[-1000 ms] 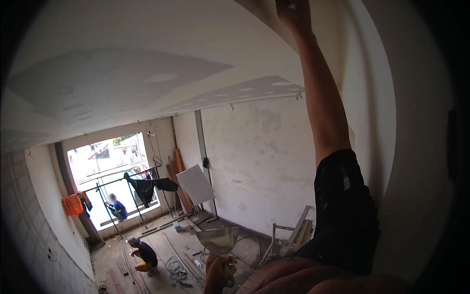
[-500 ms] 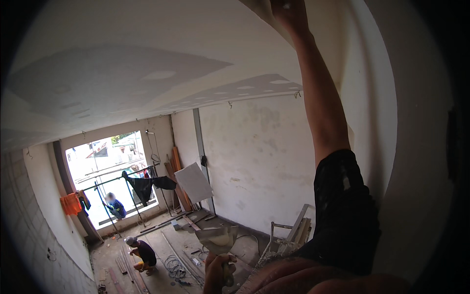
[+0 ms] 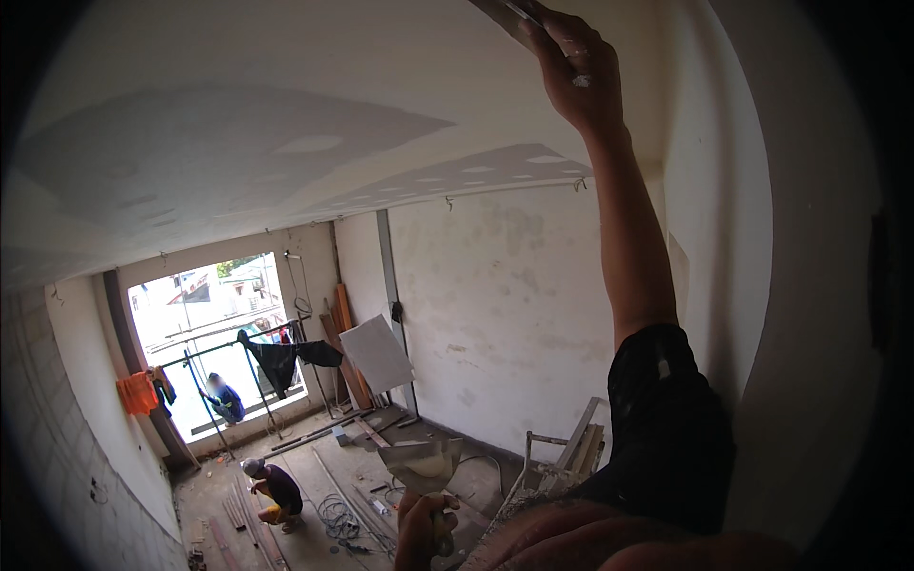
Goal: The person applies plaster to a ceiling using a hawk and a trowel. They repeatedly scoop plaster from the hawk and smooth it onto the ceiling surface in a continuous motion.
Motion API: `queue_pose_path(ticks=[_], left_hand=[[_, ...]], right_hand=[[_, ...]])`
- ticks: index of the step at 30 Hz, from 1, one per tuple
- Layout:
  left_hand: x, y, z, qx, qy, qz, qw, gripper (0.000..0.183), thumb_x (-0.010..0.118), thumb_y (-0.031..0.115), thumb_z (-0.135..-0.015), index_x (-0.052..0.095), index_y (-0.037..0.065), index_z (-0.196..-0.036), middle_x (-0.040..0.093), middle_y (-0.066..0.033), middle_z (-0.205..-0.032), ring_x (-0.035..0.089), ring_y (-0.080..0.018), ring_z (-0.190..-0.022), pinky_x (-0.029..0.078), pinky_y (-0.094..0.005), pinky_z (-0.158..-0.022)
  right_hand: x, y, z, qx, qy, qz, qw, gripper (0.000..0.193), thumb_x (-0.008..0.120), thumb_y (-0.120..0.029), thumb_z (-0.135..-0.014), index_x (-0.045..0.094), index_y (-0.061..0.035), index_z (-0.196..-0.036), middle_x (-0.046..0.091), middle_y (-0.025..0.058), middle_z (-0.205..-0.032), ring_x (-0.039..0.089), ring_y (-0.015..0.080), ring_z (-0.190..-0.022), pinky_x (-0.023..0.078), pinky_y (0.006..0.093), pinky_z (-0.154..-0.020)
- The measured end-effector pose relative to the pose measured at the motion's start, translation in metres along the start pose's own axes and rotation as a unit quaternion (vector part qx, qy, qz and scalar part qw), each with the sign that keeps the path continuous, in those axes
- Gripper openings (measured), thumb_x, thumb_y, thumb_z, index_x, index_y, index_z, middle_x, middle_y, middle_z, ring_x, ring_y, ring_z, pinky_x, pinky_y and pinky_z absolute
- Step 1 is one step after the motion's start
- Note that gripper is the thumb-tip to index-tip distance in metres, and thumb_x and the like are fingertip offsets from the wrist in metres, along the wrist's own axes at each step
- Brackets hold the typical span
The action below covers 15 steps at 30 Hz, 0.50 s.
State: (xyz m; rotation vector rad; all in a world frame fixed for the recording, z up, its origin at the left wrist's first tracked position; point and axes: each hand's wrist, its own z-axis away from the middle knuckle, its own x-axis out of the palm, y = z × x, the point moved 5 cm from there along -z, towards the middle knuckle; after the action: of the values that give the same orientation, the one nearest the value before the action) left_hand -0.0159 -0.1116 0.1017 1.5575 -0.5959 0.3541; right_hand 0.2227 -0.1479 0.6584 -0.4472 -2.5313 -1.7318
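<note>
My right arm, in a black sleeve, stretches up to the ceiling (image 3: 381, 57). At its end my right hand (image 3: 583, 76), with white compound on it, is closed around a flat metal trowel (image 3: 509, 15); this lies near or against the ceiling and is partly cut off by the frame's top. Low in the view, my left hand (image 3: 419, 521) grips the handle of a wide putty knife (image 3: 411, 457). Its broad blade points away from me and carries a heap of pale filler compound (image 3: 433, 466).
Far below, a person (image 3: 278, 493) crouches on the floor beside long strips and a coiled cable (image 3: 338, 519). Another person (image 3: 225, 400) sits at the large window opening, near a metal rail (image 3: 214, 347) hung with clothes. A metal frame (image 3: 529, 466) with boards stands below right.
My right hand and the trowel have come down and slightly right, so more of both shows. My left hand with the putty knife stays nearly still.
</note>
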Motion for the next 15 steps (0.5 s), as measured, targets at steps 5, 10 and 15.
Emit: queue_pose_path(ticks=[5,10,15], left_hand=[[-0.011,-0.011,-0.005,-0.012,0.042,0.011,0.999,0.046,0.050,-0.001,-0.085,0.051,0.002,-0.131,0.063,-0.0122,-0.099,0.062,-0.0176,-0.073,0.048,-0.0283,-0.048],[-0.029,-0.043,-0.025,-0.001,0.020,-0.021,1.000,0.018,0.052,0.015,-0.092,0.061,0.002,-0.101,0.054,-0.0053,-0.070,0.051,-0.0139,-0.050,0.036,-0.0275,-0.037],[-0.023,-0.030,-0.017,0.008,0.023,-0.055,0.998,0.027,0.054,0.022,-0.095,0.065,0.001,-0.082,0.046,-0.0016,-0.052,0.044,-0.0125,-0.037,0.028,-0.0272,-0.030]], right_hand=[[-0.022,-0.031,-0.036,0.122,-0.088,0.192,0.970,0.028,0.062,-0.002,-0.101,0.072,-0.0091,-0.126,0.077,0.0082,-0.103,0.069,0.0173,-0.084,0.053,0.0302,-0.072],[-0.006,0.025,-0.066,0.080,-0.024,0.139,0.987,0.026,0.066,-0.005,-0.100,0.071,-0.0049,-0.125,0.076,0.0103,-0.093,0.067,0.0146,-0.078,0.049,0.0270,-0.065],[0.017,0.037,-0.079,0.110,-0.080,0.238,0.962,0.020,0.067,-0.004,-0.098,0.072,-0.0012,-0.117,0.076,0.0130,-0.091,0.068,0.0191,-0.070,0.051,0.0312,-0.061]])
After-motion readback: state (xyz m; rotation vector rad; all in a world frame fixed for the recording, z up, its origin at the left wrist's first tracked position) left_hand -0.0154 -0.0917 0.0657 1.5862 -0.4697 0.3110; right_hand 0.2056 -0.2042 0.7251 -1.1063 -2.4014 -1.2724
